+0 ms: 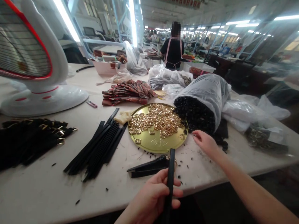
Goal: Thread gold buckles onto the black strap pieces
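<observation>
My left hand (157,193) is closed around a black strap (172,169), which it holds upright at the table's front edge. To the right of the round gold tray (140,143), my right hand (205,142) has its thumb and fingertips pinched together. Whatever lies between those fingertips is too small to make out. Just behind that hand, a white plastic bag (207,90) lies on its side with small black pieces (195,115) spilling from its mouth. Many small gold buckles (161,119) are heaped on the tray. Several black straps (149,165) lie beyond my left hand.
A bundle of black straps (100,149) lies left of the tray. Farther left are straps with gold buckles (35,140) and a white-and-red heater (44,101). Reddish-brown strips (128,92) lie behind the tray. Clear bags (247,110) stand at right; a person (173,51) is beyond the table.
</observation>
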The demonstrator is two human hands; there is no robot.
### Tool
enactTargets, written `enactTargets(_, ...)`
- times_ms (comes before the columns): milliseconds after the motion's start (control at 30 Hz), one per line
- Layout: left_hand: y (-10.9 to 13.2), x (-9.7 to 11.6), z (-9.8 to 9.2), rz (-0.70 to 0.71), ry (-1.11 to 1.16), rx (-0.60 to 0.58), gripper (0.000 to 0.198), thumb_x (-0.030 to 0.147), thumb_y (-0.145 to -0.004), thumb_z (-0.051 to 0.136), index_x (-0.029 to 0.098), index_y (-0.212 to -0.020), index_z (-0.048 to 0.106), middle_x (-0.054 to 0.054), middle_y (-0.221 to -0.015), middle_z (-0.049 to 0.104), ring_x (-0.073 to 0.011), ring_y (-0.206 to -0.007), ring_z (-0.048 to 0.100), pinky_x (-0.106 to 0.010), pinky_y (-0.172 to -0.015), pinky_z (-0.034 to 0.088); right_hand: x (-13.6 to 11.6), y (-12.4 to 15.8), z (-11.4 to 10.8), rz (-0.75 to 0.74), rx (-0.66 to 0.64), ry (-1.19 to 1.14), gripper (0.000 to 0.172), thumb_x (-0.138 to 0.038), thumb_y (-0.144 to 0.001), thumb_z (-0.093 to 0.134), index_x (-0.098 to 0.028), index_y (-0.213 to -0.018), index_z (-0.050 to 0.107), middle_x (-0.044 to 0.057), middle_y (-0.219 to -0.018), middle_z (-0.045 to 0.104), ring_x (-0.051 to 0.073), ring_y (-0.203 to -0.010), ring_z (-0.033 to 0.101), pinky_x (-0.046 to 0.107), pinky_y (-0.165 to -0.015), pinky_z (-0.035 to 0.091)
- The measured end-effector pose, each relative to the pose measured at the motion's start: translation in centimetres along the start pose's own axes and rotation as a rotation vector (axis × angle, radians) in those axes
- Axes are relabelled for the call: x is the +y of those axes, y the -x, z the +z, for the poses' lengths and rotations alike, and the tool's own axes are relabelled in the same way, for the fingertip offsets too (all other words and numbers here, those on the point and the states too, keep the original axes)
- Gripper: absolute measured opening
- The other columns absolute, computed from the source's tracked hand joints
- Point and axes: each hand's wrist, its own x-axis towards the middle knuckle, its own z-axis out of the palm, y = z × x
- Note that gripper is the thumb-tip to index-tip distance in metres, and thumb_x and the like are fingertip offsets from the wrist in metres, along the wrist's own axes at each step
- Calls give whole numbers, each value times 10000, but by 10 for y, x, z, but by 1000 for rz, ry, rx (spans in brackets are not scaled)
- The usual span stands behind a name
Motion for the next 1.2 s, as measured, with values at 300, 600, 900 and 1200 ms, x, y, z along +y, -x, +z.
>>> enactTargets(300, -11, -1, 2, -65, 34, -26, 423, 15, -684, 493, 160, -1081, 527, -47, -940, 533, -105, -725, 574, -189, -562, 470, -58, 47, 9, 500, -281, -1370, 212, -343, -702, 673, -188, -817, 586, -30, -680, 566, 74, -558, 497, 204, -563, 418)
enactTargets(600, -13, -15, -7, 146, -527, 206, 313, 335, -818, 422, 142, -1050, 506, 34, -605, 540, -40, -345, 398, -155, -336, 293, -86, 56, 33, 713, -243, -1769, 185, -290, -672, 715, -159, -760, 619, -10, -698, 624, 87, -602, 537, 191, -539, 442)
enactTargets(900, 0, -23, -17, 258, -695, 279, 306, 340, -798, 409, 156, -1013, 525, 40, -573, 551, -75, -360, 446, -186, -370, 317, -105, 75, 22, 465, -127, -1429, 228, -368, -674, 694, -175, -703, 575, -5, -696, 604, 113, -635, 534, 237, -611, 447)
enactTargets(1200, 13, -17, -12, 444, -1190, 389, 274, 353, -829, 387, 192, -691, 560, 9, -563, 553, -132, -514, 492, -223, -502, 309, -111, 99, 18, 147, -133, -971, 207, -380, -727, 622, -184, -702, 558, -12, -625, 571, 134, -605, 531, 262, -594, 439)
